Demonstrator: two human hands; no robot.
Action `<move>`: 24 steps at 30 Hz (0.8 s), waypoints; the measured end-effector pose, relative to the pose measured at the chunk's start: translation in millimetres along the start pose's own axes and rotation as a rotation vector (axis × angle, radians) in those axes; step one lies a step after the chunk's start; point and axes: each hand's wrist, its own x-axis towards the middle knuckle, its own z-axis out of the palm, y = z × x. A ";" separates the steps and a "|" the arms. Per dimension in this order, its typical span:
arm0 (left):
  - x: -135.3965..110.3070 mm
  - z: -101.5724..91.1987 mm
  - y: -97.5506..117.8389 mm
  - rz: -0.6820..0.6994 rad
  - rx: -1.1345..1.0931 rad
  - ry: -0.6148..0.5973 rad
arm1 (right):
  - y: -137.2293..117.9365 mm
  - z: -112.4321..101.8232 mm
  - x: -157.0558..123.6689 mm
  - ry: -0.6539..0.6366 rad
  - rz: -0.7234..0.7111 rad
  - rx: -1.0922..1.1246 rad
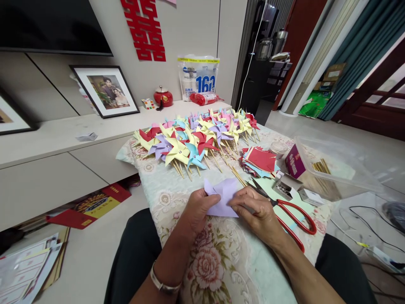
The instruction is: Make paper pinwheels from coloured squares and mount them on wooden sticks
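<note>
My left hand (198, 210) and my right hand (255, 212) both pinch a lilac paper square (223, 195) over a table covered with a floral cloth (164, 185). The left fingers grip its left edge, the right fingers its right lower edge. The paper's corners are partly folded up. Just right of my right hand lie red-handled scissors (294, 217), blades pointing to the paper. Beyond the paper lies a big heap of finished paper pinwheels (196, 137) on wooden sticks, in yellow, red, blue, purple and pink.
A stack of cut red and coloured paper squares (261, 161) lies right of the pinwheels. A clear plastic bin (335, 169) with wooden sticks, a purple box (294, 162) and a small metal box (284, 187) stand at the right. A low cabinet (47, 143) runs along the left.
</note>
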 end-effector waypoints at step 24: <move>-2.8 10.2 -5.9 0.052 0.206 -0.004 | -9.9 1.4 5.5 -0.127 0.397 0.142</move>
